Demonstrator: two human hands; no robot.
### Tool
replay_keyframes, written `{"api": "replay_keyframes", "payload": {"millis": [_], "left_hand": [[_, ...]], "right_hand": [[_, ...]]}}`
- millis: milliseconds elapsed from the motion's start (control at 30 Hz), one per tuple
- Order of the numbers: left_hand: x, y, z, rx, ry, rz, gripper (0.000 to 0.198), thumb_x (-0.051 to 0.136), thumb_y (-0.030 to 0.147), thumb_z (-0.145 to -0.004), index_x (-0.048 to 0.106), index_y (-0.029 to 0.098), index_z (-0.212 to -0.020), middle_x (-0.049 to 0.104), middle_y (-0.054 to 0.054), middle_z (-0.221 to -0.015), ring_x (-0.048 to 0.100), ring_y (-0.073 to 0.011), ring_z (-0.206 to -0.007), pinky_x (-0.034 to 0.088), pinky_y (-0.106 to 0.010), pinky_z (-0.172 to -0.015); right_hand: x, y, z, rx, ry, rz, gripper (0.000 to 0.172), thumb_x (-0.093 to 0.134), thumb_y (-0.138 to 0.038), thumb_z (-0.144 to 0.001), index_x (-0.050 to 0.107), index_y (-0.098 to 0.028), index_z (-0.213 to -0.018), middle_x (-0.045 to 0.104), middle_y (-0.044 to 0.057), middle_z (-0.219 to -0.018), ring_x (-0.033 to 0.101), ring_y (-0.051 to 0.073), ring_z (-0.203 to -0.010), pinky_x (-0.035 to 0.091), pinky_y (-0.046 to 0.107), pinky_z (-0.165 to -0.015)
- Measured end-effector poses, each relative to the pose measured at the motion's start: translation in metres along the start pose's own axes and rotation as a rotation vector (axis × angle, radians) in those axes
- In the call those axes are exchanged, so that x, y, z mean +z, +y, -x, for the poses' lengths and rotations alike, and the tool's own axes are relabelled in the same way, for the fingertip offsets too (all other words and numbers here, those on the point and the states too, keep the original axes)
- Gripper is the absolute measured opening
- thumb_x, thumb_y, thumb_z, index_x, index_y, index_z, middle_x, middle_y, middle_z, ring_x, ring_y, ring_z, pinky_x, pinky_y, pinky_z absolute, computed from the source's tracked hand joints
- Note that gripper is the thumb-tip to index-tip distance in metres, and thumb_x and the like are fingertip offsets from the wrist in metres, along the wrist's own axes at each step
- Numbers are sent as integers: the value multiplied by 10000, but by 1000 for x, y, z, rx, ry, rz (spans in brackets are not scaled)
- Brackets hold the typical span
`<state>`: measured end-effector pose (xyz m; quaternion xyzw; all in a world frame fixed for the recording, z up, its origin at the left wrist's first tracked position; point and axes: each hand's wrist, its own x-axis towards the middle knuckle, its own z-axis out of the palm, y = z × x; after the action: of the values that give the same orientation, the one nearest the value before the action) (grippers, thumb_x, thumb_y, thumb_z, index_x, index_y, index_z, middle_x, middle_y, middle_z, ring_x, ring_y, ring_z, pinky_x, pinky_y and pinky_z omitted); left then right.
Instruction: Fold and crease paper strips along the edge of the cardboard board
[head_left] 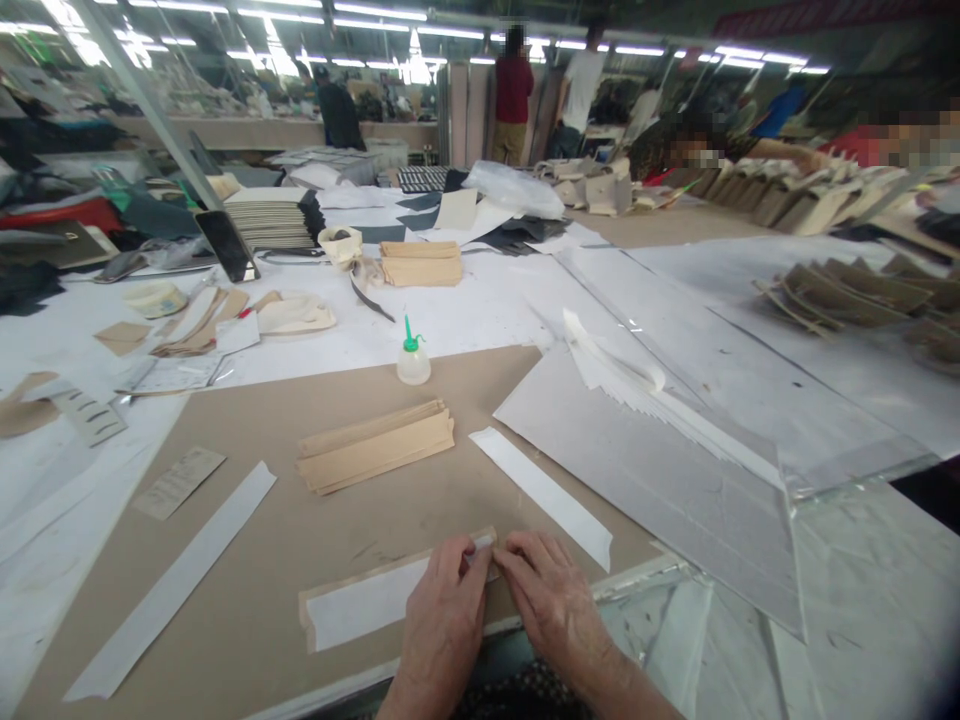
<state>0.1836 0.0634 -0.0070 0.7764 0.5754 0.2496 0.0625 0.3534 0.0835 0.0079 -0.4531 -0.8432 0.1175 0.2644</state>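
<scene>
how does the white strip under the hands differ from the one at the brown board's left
The middle white strip lies on a tan strip and is partly covered by the left hand; the left white strip lies uncovered on the brown board. The left white strip slants more steeply than the middle white strip. Both are narrow.

A single head-worn camera looks forward and down across the tabletop (502, 310) from the person's side — near enough that the left hand (448, 605) and right hand (551, 600) loom large at bottom centre. The wide view reaches far into the room — up to ceiling lights (450, 33) along the top.
</scene>
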Motion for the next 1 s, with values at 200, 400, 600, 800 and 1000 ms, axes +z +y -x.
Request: {"api": "replay_keyframes", "payload": {"millis": [200,400,600,800,1000], "left_hand": [[5,-2,2,46,-45,-47,317,524,79,-918,616,194,-1198,610,-63,-1055,591,-179,-913,547,-257,-755],[6,-4,4,78,-25,-33,295,499,93,-940,608,177,-1200,599,-71,-1042,575,-184,-900,541,-268,-763],[6,-4,4,77,-25,-19,305,496,89,-937,606,172,-1209,598,-80,-1055,571,-198,-919,543,-287,-778],[5,-3,2,59,-32,6,285,501,90,-935,611,184,-1180,600,-66,-1033,573,-197,-907,546,-291,-774],[7,-3,3,66,-3,18,280,501,61,-914,615,177,-1142,600,-62,-1015,573,-194,-882,549,-292,-763]], "right_hand": [[-1,5,-2,87,34,-167,302,454,-79,-957,668,-229,-1109,609,63,-1002,603,192,-930,537,321,-817],[5,8,-3,114,61,-158,305,438,-87,-974,649,-230,-1141,601,67,-1012,604,193,-934,539,324,-810],[6,4,-2,69,16,-76,328,425,-55,-945,634,-205,-1149,611,91,-1048,591,224,-956,547,373,-831],[5,3,-5,48,22,-114,326,415,-70,-954,635,-213,-1148,619,88,-1050,602,217,-974,550,360,-840],[5,8,-7,112,52,-166,294,426,-80,-965,635,-220,-1116,614,72,-1049,625,184,-967,552,307,-847]]}}
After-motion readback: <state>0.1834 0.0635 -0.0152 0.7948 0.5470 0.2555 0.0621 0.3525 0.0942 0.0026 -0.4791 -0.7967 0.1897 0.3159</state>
